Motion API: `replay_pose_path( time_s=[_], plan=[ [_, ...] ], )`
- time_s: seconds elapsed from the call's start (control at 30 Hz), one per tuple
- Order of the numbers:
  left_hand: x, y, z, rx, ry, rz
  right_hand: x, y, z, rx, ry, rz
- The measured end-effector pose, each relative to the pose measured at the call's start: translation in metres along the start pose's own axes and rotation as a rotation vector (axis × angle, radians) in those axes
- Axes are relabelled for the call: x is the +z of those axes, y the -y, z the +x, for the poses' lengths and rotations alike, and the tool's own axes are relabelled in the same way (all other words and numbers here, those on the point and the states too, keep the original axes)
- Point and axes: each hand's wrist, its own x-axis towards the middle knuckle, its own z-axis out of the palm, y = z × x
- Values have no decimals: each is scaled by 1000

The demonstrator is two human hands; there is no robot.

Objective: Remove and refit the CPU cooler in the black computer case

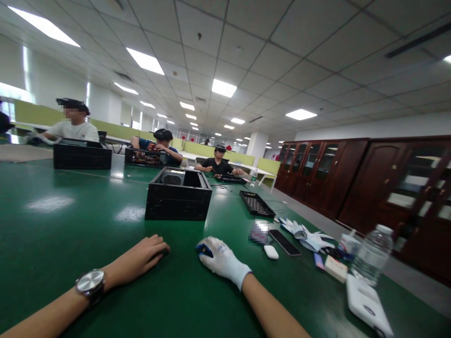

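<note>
My left hand (143, 256), bare with a silver-faced wristwatch (90, 283) on the wrist, rests on the green tabletop (176, 291). Its fingers reach loosely to the right, and I see nothing held in them. To its right, my right hand (219, 257) wears a white work glove with a blue coating on the finger side. Those fingers curl inward against the table; anything inside them is hidden. Beyond both hands stands an open black computer case (178, 202), a power supply (173, 177) showing inside. Neither hand touches the case.
At right lie a black panel (257, 203), a phone (284, 242), a small white case (271, 252), gloves (306, 234), a small box (336, 268), a water bottle (372, 256) and a white device (368, 305). Several people sit across the table; more computer cases (82, 155) stand there.
</note>
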Motion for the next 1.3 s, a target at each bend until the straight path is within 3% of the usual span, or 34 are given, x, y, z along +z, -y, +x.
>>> replay_pose_path(
  time_s=[0.33,1.3],
  plan=[
    [-7,-6,-1,-25,73,-21,-2,6,-2,-36,5,-31],
    [-11,-11,-1,-49,107,-40,-5,8,-3,-31,45,-71]
  ],
)
